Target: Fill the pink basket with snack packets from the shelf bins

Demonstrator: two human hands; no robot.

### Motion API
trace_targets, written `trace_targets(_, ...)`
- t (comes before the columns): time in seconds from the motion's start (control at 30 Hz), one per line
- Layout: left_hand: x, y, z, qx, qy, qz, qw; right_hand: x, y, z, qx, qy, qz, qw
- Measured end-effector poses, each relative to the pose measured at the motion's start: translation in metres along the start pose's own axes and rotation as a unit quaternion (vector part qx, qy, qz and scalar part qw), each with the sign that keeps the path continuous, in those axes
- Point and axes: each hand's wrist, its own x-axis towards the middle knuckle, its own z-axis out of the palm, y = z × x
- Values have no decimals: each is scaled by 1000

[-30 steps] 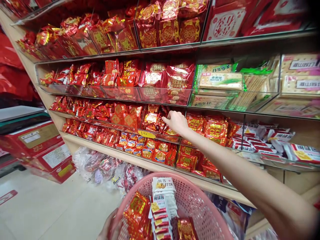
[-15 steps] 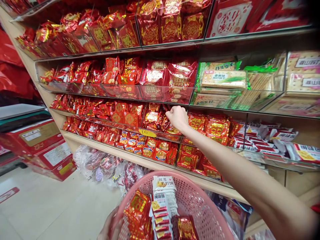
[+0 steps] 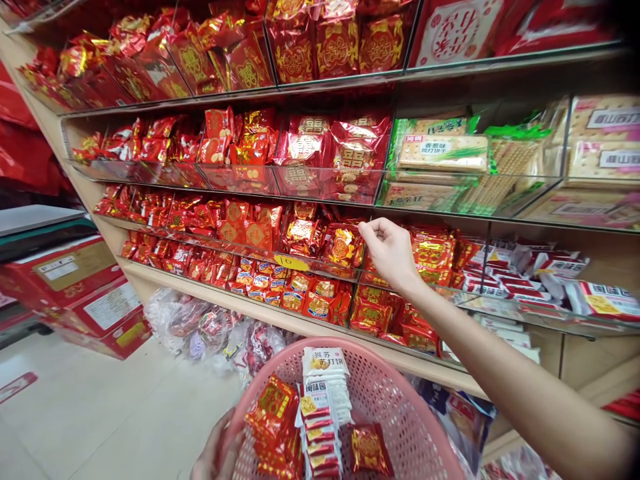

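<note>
My right hand point(image 3: 390, 252) reaches to the lower shelf with its fingers pinched. The fingertips meet the upper right corner of a shiny red and gold snack packet point(image 3: 344, 244), which is upright behind the clear shelf front. My left hand point(image 3: 216, 448) grips the left rim of a pink plastic basket point(image 3: 407, 393), its fingers partly cut off by the frame. Inside the basket, red packets point(image 3: 273, 410) are stacked at the left, white cracker packets point(image 3: 325, 363) and white-and-red packets point(image 3: 319, 427) line up in the middle, and a single red packet point(image 3: 370, 448) lies at the right.
Shelves with clear dividers hold many red packets, green-wrapped crackers point(image 3: 443, 153) and white-and-red packets point(image 3: 603, 300). A yellow price tag point(image 3: 290, 262) hangs on the shelf front. Plastic bags point(image 3: 200, 330) lie on the floor below, and red cartons point(image 3: 95, 300) stand at the left.
My right hand has moved right and slightly down, and the red packet it covered now shows at its fingertips. The view has shifted slightly; my left hand stays on the basket.
</note>
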Motion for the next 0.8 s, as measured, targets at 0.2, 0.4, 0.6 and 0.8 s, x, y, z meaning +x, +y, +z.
trace_targets(0.2,-1,-1,0,16,1,-14,1000,-37,8,-22,62,-55,54,995)
trace_targets(0.4,2,-2,-5,22,-1,-2,1000,-95,29,-39,80,-107,143,981)
trace_targets(0.6,11,46,-2,14,8,26,1000,-149,40,-46,118,-105,231,960)
trace_targets(0.8,1,167,52,-22,-99,189,977,-180,29,-46,139,-83,279,946)
